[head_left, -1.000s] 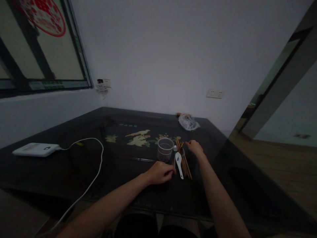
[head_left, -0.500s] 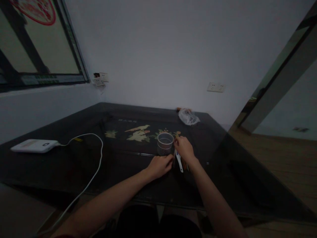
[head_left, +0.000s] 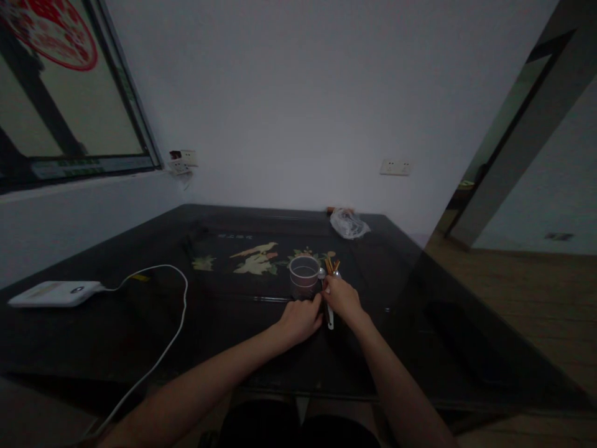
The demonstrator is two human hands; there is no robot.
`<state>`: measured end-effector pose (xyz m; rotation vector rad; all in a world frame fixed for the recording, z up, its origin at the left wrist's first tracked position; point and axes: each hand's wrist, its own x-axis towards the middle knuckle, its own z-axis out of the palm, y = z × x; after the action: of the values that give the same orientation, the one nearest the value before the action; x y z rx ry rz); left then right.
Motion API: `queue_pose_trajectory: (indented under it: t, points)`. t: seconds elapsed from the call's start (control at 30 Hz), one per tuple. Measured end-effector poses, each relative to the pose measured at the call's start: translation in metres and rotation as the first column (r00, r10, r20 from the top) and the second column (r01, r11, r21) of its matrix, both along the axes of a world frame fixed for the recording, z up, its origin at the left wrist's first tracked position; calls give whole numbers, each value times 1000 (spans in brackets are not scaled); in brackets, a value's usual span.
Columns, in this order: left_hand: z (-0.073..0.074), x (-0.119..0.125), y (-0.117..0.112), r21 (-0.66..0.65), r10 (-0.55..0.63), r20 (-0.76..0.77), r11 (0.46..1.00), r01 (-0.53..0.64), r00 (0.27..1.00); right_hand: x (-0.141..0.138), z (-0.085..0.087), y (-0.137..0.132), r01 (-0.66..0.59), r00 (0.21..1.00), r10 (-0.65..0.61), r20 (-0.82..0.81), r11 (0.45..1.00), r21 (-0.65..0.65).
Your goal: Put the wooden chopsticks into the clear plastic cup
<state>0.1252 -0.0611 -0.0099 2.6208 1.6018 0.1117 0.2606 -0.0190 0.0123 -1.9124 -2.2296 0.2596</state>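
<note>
Just right of a clear, ringed cup (head_left: pixel 305 280), my right hand (head_left: pixel 342 297) is closed around a bundle of utensils. Chopsticks (head_left: pixel 332 266) stick out past its fingers at the far end. A spoon with a shiny bowl (head_left: pixel 321 273) lies along the bundle's left side, close to the cup. The white handle (head_left: pixel 331 318) of a spoon comes out below the hand. My left hand (head_left: pixel 301 320) rests on the table in front of the cup, fingers curled, its fingertips meeting the bundle. What its fingers pinch, if anything, is hidden.
The dark table (head_left: pixel 224 367) has a bird-and-flower picture on top. A white power bank (head_left: pixel 53 294) with a white cable (head_left: pixel 183 311) lies at the left. A crumpled plastic bag (head_left: pixel 349 225) sits by the wall. A dark flat object (head_left: pixel 466 342) lies at the right.
My right hand has drawn the utensils together, and the chopstick ends and spoon bowls now show beyond its fingers. The white handle stands more upright in view. The camera has shifted slightly.
</note>
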Motion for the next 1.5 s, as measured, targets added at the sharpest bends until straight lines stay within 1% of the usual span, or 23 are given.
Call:
queue_pose_trajectory:
  t: [0.1,0.2,0.3,0.43,0.67,0.9,1.13,1.37,1.5]
  points:
    - [7,10,4,-9,53,-35,999,-53,998,-3,0,-1,18,1000,-17,16,998,-58]
    - [10,18,7,-4,99,-49,995,-99,994,-3,-1,1,31,1000,-30,9,997,-72]
    - [7,19,7,2,129,-34,992,-129,991,-2,-4,2,22,1000,-23,-11,997,-79]
    - [1,15,4,9,159,-29,987,-159,987,-2,-6,3,-2,999,-3,-51,996,-93]
    - [0,16,4,-15,202,-36,979,-202,979,-3,-10,5,8,998,-15,-57,991,-130]
    - [-2,15,4,16,179,6,984,-179,984,-4,-9,5,3,998,-11,-55,990,-141]
    - [0,12,5,-1,159,15,987,-159,987,-2,-7,2,-10,998,0,-66,989,-148]
    - [3,10,6,-16,157,2,988,-157,988,3,-16,15,-22,992,8,-126,994,-111]
    - [5,10,7,-36,163,-11,986,-163,987,6,-15,16,-58,979,43,-199,996,-69]
